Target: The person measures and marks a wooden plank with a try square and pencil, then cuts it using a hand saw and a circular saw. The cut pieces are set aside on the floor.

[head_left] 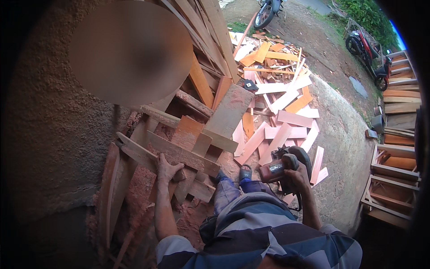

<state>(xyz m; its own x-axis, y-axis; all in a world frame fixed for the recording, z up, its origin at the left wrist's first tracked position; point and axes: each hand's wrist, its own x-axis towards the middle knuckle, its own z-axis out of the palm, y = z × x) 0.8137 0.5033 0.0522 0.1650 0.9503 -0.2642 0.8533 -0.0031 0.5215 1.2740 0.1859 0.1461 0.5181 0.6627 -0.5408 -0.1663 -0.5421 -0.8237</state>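
In my right hand is a handheld circular saw with a dark rounded guard, held by its handle to the right of my legs. A cord hangs from it. My left hand is closed around a short wooden block at the near edge of a rough work stand. Just beyond the fingers, a long narrow board lies slantwise across the stand. An orange-brown board and a wide dusty plank lie farther off. The saw is apart from the stand.
Pinkish and orange offcuts cover the ground ahead, near my sandalled feet. Tall planks lean against the rough wall at left. Stacked wooden frames stand at far right. Two motorbikes are parked beyond. A dark object rests by the plank.
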